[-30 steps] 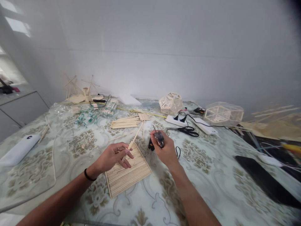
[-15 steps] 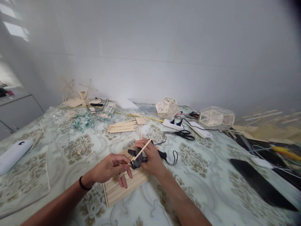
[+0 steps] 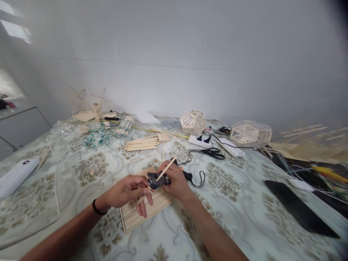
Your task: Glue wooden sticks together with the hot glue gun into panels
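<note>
Left hand (image 3: 129, 192) grips a thin wooden stick (image 3: 166, 169) between thumb and fingers, the remaining fingers loosely spread. Right hand (image 3: 178, 183) is closed around a dark hand tool (image 3: 155, 180), its head against the stick just beside the left fingers. Whether the jaws are fully closed on the wood cannot be told. The stick's free end slants up and away, over the right hand. Both hands sit above a slatted wooden panel (image 3: 148, 210) lying flat on the patterned table (image 3: 217, 239).

Assessment: the step appears to be a cut or nip of the stick. Good practice calls for the tool square across the wood, a pinch firm enough to stop rolling, and left fingers clear of the jaws. The free end, seemingly unsupported, could spring off. Working above the panel, the tool should not bear down on its slats.

Just beyond the right hand lies a black-handled device (image 3: 187, 175); its looped cord should stay clear of the wrist. Farther back are a pile of sticks (image 3: 143, 144), a power strip (image 3: 199, 141) and a faceted wooden frame (image 3: 193, 121) near the wall.
</note>
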`<state>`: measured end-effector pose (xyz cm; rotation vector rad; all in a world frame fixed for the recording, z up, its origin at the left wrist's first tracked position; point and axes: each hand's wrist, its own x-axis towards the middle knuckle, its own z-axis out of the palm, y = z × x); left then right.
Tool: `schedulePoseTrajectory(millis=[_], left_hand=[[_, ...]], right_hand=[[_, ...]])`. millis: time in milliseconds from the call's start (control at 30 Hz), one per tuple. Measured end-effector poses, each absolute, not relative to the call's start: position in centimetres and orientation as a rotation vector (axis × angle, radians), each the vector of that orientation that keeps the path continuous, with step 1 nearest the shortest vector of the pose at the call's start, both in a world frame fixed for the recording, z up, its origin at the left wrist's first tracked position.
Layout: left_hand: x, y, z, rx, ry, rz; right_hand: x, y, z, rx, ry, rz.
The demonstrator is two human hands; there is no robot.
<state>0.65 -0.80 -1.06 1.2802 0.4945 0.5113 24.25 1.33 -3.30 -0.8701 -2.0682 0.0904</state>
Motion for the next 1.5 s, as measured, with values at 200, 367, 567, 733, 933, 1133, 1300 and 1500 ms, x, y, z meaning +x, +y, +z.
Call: schedulePoseTrajectory(millis=[200,367,567,733,933,1133,1300,1500], left_hand=[[0.5,-0.5,-0.8,1.343,0.539,0.555],[0.1,0.5,-0.1,1.797,0.876,0.701],[0.2,1.7,-1.5,2.367,1.191,0.566],[-0.3,2.0,-1.5,2.192,1.025,0.688],[-0.5,0.8,-0.2,1.483,0.479,0.757],[-0.1,0.7,-1.3,1.286,0.339,0.782],[-0.6,0.8,-1.4,1.277,0.389,0.712],[-0.2,0.4,-0.7,1.278,0.396,0.667]], right_hand=[[24.5,1.4,-3.5,-1.01,-2.05,0.147],[24.6,1.4,-3.6,-1.156,-1.927,0.294],[24.4,1.2,-3.3,-1.201,-1.923,0.342],[24.1,1.2,-3.5,-1.196,-1.991,0.392],[23.6,0.8,-3.4,-1.183,-2.099,0.433],[23.2,0.5,-3.2,-1.177,-2.164,0.411],[23.0,0.4,-3.2,-1.188,-2.209,0.429],[22.8,0.3,-3.3,-1.169,-2.233,0.428]])
